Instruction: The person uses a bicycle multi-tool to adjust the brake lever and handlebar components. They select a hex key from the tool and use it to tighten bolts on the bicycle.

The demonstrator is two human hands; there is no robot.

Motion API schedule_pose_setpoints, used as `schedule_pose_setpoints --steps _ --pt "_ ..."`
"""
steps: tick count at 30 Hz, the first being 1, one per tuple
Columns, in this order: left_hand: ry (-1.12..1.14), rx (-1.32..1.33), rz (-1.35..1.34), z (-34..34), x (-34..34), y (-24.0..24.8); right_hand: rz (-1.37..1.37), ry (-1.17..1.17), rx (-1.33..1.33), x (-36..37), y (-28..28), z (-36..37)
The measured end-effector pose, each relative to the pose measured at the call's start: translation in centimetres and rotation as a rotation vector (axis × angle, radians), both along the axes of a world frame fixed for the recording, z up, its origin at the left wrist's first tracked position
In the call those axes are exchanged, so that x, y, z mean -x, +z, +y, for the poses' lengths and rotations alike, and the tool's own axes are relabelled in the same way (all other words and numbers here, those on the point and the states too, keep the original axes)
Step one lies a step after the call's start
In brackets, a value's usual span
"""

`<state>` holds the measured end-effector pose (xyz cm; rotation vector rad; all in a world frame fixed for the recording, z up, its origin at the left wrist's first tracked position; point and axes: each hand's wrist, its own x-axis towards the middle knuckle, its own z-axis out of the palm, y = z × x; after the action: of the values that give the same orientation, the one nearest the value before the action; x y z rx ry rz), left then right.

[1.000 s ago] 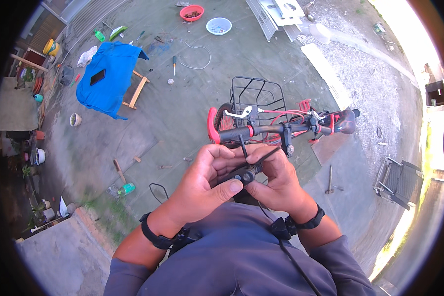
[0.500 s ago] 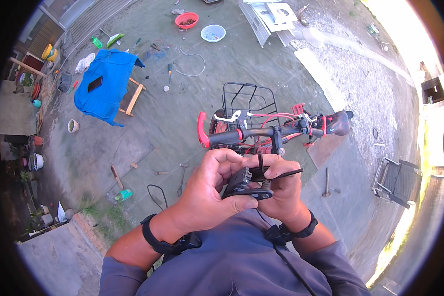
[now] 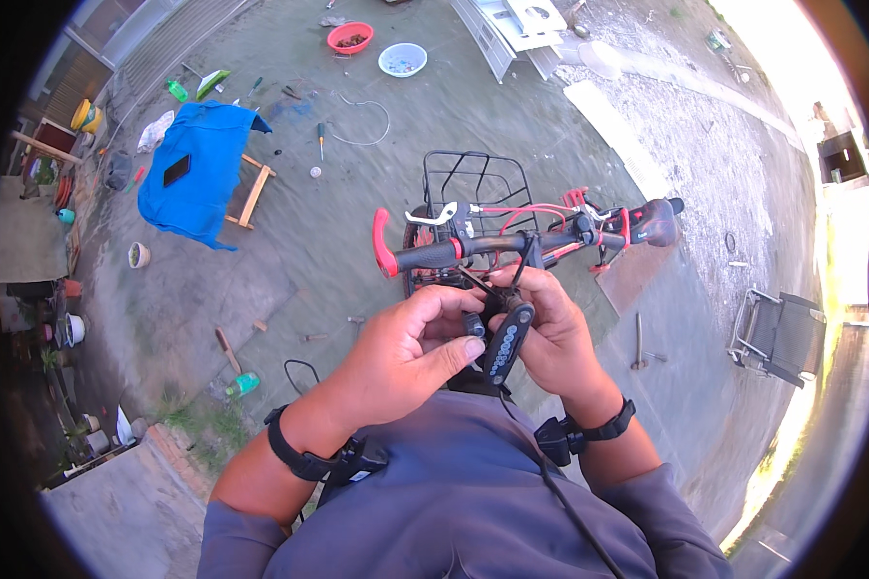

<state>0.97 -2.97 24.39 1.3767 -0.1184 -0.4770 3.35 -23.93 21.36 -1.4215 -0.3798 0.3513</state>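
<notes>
A small bicycle stands in front of me, its black handlebar [image 3: 492, 246] ending in a red grip [image 3: 383, 243] on the left, with a black wire basket [image 3: 473, 179] beyond it. Just below the bar I hold a slim black device with a row of small buttons [image 3: 508, 340]. My left hand [image 3: 406, 343] pinches its lower end with thumb and forefinger. My right hand [image 3: 555, 333] wraps around its upper part, where thin black cables run up toward the handlebar. Both wrists wear black straps.
On the concrete yard lie a blue cloth over a wooden stand [image 3: 198, 174], a red bowl [image 3: 350, 39], a white bowl [image 3: 403, 60], a screwdriver [image 3: 321, 140] and a green bottle [image 3: 241, 384]. A folding chair [image 3: 777, 333] stands at the right.
The black device has turned more upright and sits slightly lower between my hands. My view has shifted a little, so the bicycle appears higher in the picture.
</notes>
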Motion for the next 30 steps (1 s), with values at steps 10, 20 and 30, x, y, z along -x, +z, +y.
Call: schedule_pose_setpoints --steps 10,20,30 --pt "-0.036 -0.185 -0.015 0.2 -1.4 1.1 0.382 0.089 -0.326 -0.2 -0.3 -0.4" --pt "0.09 -0.176 -0.009 0.4 -1.8 1.3 0.537 -0.073 -0.535 -0.1 -1.0 -0.6" --pt "0.229 -0.038 0.113 0.1 -1.3 0.5 0.622 -0.127 -0.585 -0.2 -1.7 -0.3"
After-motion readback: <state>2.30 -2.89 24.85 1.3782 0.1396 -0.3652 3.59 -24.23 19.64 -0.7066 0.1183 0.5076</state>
